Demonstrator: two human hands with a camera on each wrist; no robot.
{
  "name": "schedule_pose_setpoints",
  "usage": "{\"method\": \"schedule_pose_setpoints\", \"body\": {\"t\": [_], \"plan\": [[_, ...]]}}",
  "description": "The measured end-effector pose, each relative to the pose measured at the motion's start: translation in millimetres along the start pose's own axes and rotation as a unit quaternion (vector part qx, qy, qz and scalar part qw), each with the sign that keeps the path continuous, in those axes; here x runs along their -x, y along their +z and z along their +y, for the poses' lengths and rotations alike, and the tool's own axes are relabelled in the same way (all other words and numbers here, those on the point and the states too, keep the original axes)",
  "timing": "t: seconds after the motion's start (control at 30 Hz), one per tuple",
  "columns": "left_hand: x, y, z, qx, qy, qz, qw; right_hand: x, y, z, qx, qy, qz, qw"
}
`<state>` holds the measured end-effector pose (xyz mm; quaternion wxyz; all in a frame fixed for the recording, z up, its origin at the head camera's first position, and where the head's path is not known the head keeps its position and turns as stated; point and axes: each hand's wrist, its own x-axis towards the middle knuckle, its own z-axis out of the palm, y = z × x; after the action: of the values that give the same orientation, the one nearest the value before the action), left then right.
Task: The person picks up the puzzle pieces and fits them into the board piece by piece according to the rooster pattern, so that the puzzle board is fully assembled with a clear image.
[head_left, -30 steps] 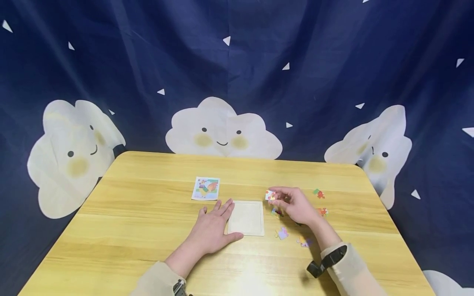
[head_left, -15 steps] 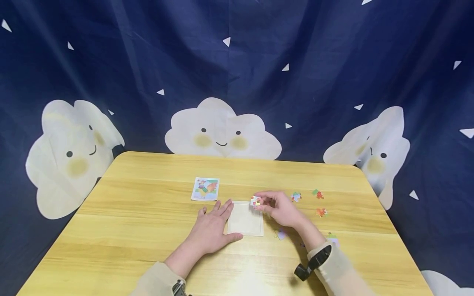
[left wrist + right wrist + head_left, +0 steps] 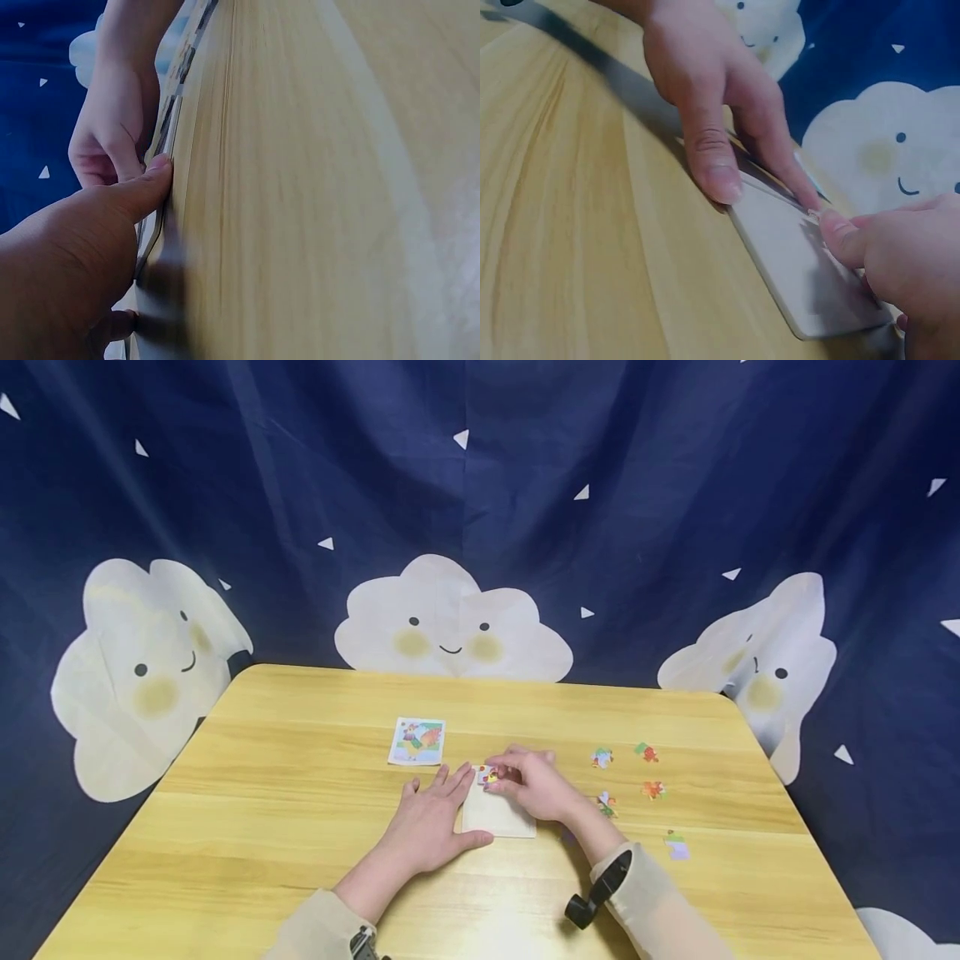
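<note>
A square white puzzle tray (image 3: 497,817) lies on the table. My left hand (image 3: 426,828) rests along its left side with fingers spread and straight, the thumb (image 3: 154,176) at the near edge. At the tray's far left corner my right hand (image 3: 534,783) pinches a colourful jigsaw piece (image 3: 487,774) between thumb and fingers. The right wrist view shows the right thumb (image 3: 840,234) close to the left index fingertip, over the tray's far edge; the piece is mostly hidden there. Whether it touches the tray floor I cannot tell.
Several loose jigsaw pieces lie right of the tray, among them a red and green one (image 3: 646,752), an orange one (image 3: 653,790) and a purple one (image 3: 677,845). A chicken picture card (image 3: 417,742) lies behind the left hand. A curtain (image 3: 450,485) hangs behind the table.
My right hand has carried the jigsaw piece leftward, from right of the tray to its far left corner. Loose pieces it covered now show. The left hand has stayed in place.
</note>
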<state>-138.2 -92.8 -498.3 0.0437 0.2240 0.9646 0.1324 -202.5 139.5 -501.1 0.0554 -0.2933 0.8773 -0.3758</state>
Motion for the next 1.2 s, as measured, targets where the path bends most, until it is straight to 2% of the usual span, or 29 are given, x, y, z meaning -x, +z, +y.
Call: {"method": "schedule_pose_setpoints", "body": {"t": [0.27,0.77,0.9,1.2], "plan": [[0.8,0.6,-1.3,0.001,0.001,0.003,1.0,-2.8,10,-6,0.067,-0.021,-0.005,0.9975],[1.5,-1.9,0.4,0.004,0.002,0.003,1.0,-2.3,11,-12,0.133,-0.046,-0.016,0.99],[1.4,-2.6,1.0,0.005,0.002,0.001,1.0,-1.1,10,-13,0.129,-0.04,-0.008,0.9908],[0.0,-1.8,1.0,0.002,0.004,0.0,1.0,3.3,12,-4,0.08,-0.027,0.038,0.9957]]}}
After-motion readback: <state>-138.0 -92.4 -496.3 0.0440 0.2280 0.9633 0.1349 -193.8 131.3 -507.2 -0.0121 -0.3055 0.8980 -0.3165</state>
